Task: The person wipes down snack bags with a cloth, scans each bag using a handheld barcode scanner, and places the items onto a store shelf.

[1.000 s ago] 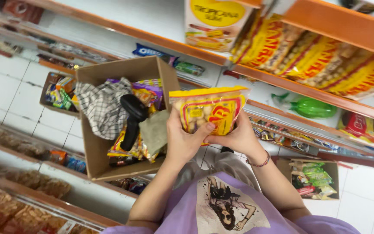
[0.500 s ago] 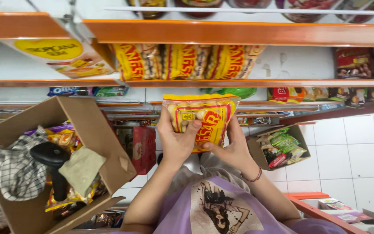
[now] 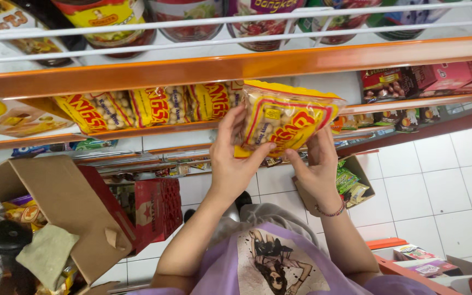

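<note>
My left hand (image 3: 235, 164) and right hand (image 3: 317, 166) both grip the yellow peanut bag (image 3: 285, 119).
I hold it just below the orange shelf edge (image 3: 203, 68).

You have one yellow snack bag (image 3: 285, 120) in your two hands, left hand (image 3: 235, 161) and right hand (image 3: 315, 166). At upper left, about four matching bags (image 3: 154, 106) line the orange shelf (image 3: 203, 68). Two open cardboard boxes show: one lower left (image 3: 61, 202), one right of centre (image 3: 356, 169).
</note>
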